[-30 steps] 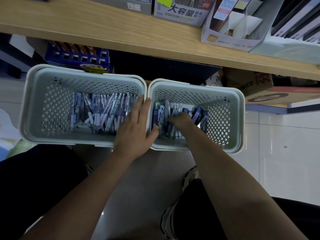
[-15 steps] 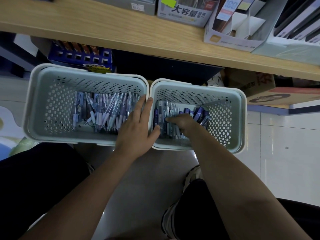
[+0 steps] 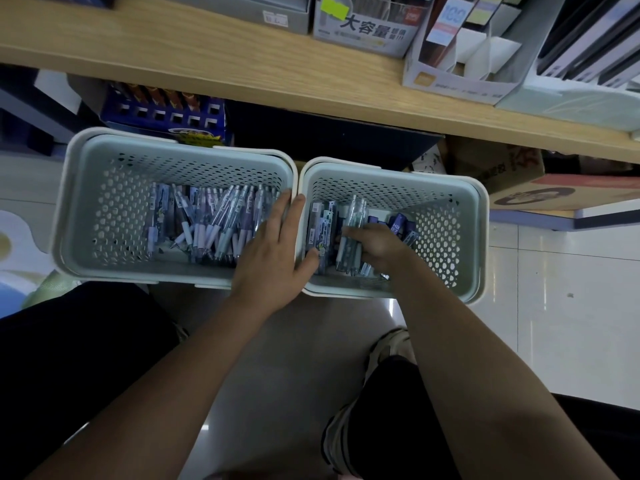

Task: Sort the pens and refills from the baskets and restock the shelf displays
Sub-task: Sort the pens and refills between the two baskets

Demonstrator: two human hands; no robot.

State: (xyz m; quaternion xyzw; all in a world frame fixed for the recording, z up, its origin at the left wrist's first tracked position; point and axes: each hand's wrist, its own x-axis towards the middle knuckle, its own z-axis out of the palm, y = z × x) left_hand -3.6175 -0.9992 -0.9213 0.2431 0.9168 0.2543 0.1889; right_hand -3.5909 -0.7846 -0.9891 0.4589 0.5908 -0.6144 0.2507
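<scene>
1. Two pale perforated baskets sit side by side on the floor in the middle of the frame, their rims touching. The left basket [image 3: 86,216] holds a loose heap of pens [image 3: 214,230] along its right half.
2. The right basket [image 3: 464,237] holds a smaller pile of pens and packaged refills [image 3: 325,233], with dark blue lead boxes [image 3: 398,226] towards its right side.
3. The left hand [image 3: 273,261] lies flat across the two touching rims, fingers straight and slightly spread; the thumb dips into the right basket against a refill pack. It holds nothing.
4. The right hand [image 3: 377,244] reaches into the right basket, fingers curled down round a few clear-barrelled pens [image 3: 353,220] in the pile.
5. The pens have clear or pale barrels with light grips; the refill packs are narrow and dark with printed labels.
6. A wooden shelf [image 3: 207,64] crosses the top of the frame, carrying grey cardboard display boxes [image 3: 363,29] and dark folders at upper right.
7. Below the shelf stands a blue box [image 3: 166,112] behind the left basket. The floor [image 3: 554,306] is pale glossy tile; dark trousers and a shoe [image 3: 391,344] show at the bottom.
</scene>
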